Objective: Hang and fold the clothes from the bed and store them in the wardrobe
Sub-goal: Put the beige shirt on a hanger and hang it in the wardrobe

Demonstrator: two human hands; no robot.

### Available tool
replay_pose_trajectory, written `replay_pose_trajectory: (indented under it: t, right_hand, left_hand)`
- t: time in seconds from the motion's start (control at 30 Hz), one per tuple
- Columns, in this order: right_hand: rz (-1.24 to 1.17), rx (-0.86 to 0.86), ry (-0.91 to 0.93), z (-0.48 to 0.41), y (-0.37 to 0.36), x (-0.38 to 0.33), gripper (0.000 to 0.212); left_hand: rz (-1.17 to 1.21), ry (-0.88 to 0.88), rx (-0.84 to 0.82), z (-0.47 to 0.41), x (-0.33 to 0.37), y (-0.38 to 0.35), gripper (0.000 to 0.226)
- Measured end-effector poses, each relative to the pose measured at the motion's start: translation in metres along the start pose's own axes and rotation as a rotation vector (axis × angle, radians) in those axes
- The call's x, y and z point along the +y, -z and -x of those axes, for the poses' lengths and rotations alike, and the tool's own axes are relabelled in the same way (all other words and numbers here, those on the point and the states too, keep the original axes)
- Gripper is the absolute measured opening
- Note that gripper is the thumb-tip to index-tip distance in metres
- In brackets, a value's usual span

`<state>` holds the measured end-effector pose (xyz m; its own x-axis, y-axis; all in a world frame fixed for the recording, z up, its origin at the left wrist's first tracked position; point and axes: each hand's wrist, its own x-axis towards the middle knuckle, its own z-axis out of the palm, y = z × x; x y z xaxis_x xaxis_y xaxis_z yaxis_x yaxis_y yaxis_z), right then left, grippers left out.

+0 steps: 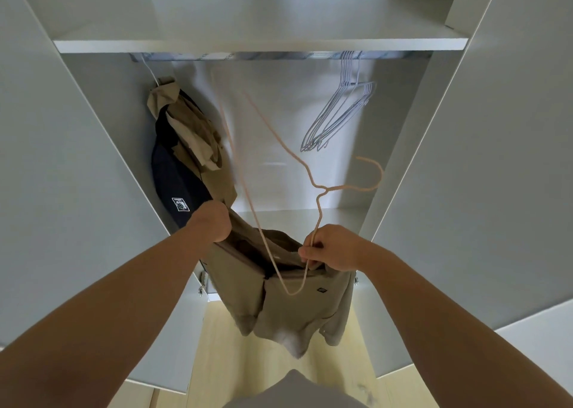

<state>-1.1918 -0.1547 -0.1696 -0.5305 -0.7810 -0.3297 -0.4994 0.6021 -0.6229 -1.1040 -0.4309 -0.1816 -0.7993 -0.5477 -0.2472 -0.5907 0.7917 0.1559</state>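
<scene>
I stand at the open wardrobe [263,45]. A khaki sweatshirt [291,308] hangs between my hands in front of it. My left hand [212,221] grips its upper left edge in a fist. My right hand [328,248] pinches a pale pink wire hanger [313,178] together with the garment's upper right edge. The hanger's lower corner lies over the sweatshirt's front, and its hook points right. Part of the hanger is motion-blurred.
A rail [248,56] runs under the shelf. A dark jacket with beige clothes [183,159] hangs at its left end. Several empty white wire hangers [341,113] hang at its right. Both wardrobe doors stand open at the sides. Light wooden floor [223,361] lies below.
</scene>
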Motion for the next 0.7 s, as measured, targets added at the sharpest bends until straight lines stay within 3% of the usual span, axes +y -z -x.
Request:
replay_pose_trajectory:
  t: [0.23, 0.4, 0.53, 0.7]
  right_hand:
    - [-0.188, 0.172, 0.095, 0.007, -0.008, -0.009, 0.025]
    - [-0.263, 0.312, 0.088, 0.006, -0.009, -0.009, 0.024]
    - [-0.212, 0.391, 0.064, 0.003, -0.012, -0.007, 0.031]
    - [0.03, 0.351, -0.013, 0.002, -0.012, -0.001, 0.031]
  left_hand:
    - [0.088, 0.104, 0.152, 0.008, -0.019, -0.006, 0.015]
    - [0.118, 0.084, 0.204, 0.007, -0.02, -0.002, 0.006]
    - [0.031, 0.047, 0.127, 0.004, -0.018, 0.003, 0.021]
    - [0.005, -0.063, 0.134, 0.006, -0.02, 0.011, 0.04]
